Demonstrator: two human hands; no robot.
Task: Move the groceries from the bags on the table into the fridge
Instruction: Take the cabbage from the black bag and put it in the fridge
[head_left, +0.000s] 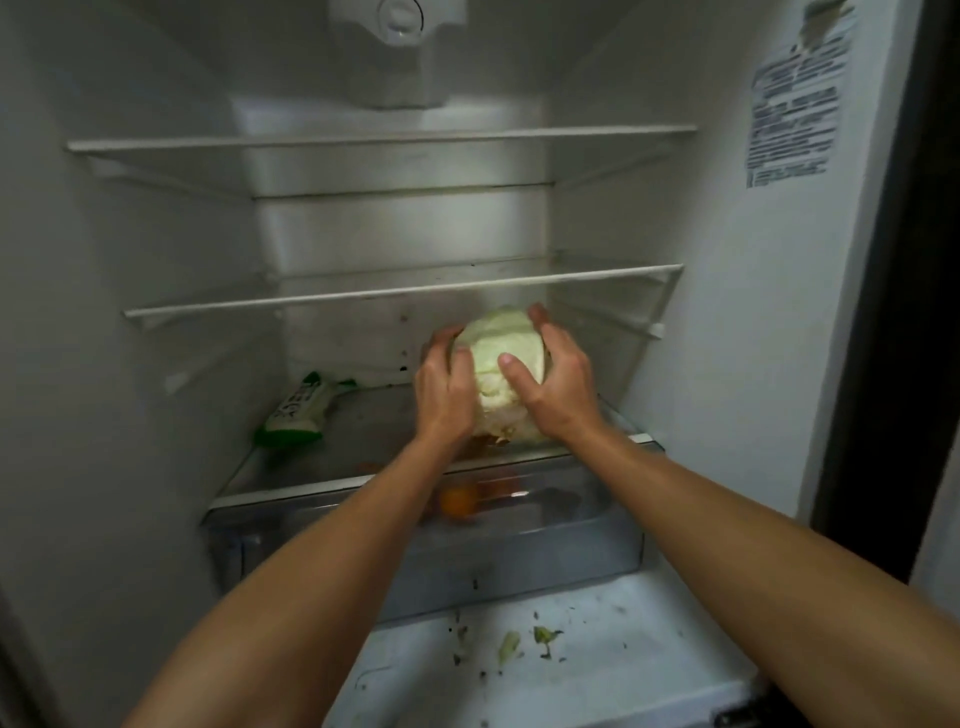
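Currently: cabbage (498, 374), pale green, sits inside the fridge (130, 260), in the lowest compartment, over the front right part of the bottom glass shelf (363, 431). Its underside is at the glass; contact cannot be confirmed.

Left hand (447, 395) grips the cabbage on its 9 o'clock side, fingers curled round the far face. Right hand (550, 384) grips the 3 o'clock side, thumb laid across the near face and fingertips over the top. Both forearms reach in from 6 o'clock.

At 9 o'clock from the cabbage, well apart on the same shelf: a green-and-white packet (298, 410), lying flat near the left wall.

At 6 o'clock, under the shelf: a clear drawer (415, 551) with an orange fruit (458, 503) visible through its front.

Further toward 6 o'clock: a white ledge (623, 649) carrying leaf scraps (545, 635).

At 12 o'clock: middle shelf (363, 297), then top shelf (363, 139).

At 2 o'clock: printed sticker (789, 119) on the right wall; text unreadable.
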